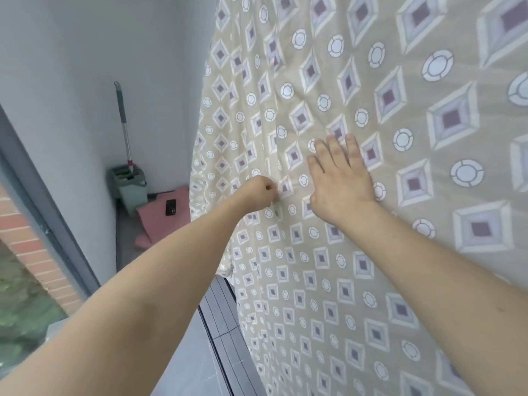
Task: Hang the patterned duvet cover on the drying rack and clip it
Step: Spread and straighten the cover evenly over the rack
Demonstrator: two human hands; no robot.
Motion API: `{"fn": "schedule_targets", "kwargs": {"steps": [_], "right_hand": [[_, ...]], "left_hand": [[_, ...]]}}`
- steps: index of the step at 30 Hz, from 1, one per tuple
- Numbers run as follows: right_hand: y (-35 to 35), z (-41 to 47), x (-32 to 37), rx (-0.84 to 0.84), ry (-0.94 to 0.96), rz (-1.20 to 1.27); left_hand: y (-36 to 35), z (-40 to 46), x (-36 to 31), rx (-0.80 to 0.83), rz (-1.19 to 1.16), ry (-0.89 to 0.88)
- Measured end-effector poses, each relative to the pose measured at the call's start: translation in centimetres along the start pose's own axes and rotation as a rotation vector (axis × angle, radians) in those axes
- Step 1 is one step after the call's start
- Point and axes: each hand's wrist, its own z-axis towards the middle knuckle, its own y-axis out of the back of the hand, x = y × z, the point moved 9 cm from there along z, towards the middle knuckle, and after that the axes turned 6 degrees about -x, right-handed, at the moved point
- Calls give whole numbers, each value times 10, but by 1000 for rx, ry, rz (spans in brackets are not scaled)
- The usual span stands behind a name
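We hold the duvet cover [371, 138], hanging at right. Our left hand [258, 192] pinches a fold; our right hand [338, 178] presses flat, fingers straight. Rack and clips are out of view. Risk: pulling the fold could drag the unclipped cover down.

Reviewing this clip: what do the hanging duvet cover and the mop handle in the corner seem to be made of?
The duvet cover looks like thin woven fabric, probably cotton or a blend: it hangs in soft folds and light glows through its left edge. The mop handle looks like bright metal tube with a grey, matte, likely plastic or foam grip above.
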Motion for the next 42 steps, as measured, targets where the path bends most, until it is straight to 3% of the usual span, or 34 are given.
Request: {"fn": "schedule_targets", "kwargs": {"steps": [8,15,25,33,35,39,42], "right_hand": [[20,24,14,-53,16,70],[62,83,27,-178,36,116],[106,203,12,-342,-37,112],[128,299,7,-402,-123,1],[138,318,-9,-428,-210,-29],[146,344,-44,-403,-403,-38],[144,354,-50,-357,-415,-5]], "left_hand": [[73,-3,45,-142,70,157],[139,22,34,-287,5,82],[265,141,5,-537,-242,14],[280,229,-11,-311,-677,142],[286,243,-21,-364,-613,16],[302,257,-45,-623,-106,-330],[299,258,-60,-673,98,-504]]}}
